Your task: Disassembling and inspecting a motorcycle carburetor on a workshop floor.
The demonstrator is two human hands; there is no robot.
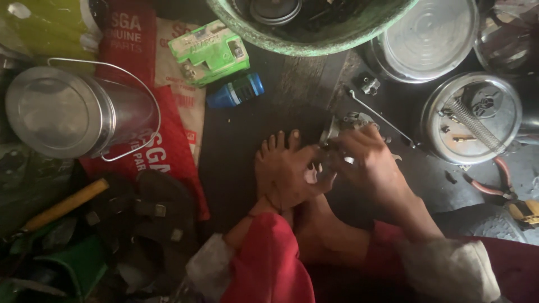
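Observation:
My right hand (370,163) is closed over a small silvery metal engine part (345,122) that rests on the dark floor. My left hand (315,175) meets it from the left, its fingers pinching the same part's near edge. Most of the part is hidden under the fingers. My bare foot (278,163) lies just left of the hands, toes pointing away from me, and the left hand partly overlaps it. Red sleeves with pale cuffs cover my limbs at the bottom of the view.
A round tin (449,143) holding a spring and small parts is at right, above red-handled pliers (494,188). A thin metal rod (382,118), steel lids (429,39) and a green basin (314,42) lie beyond. A steel canister (62,112), green box (210,50), sandal (157,207) and yellow-handled tool (62,205) are at left.

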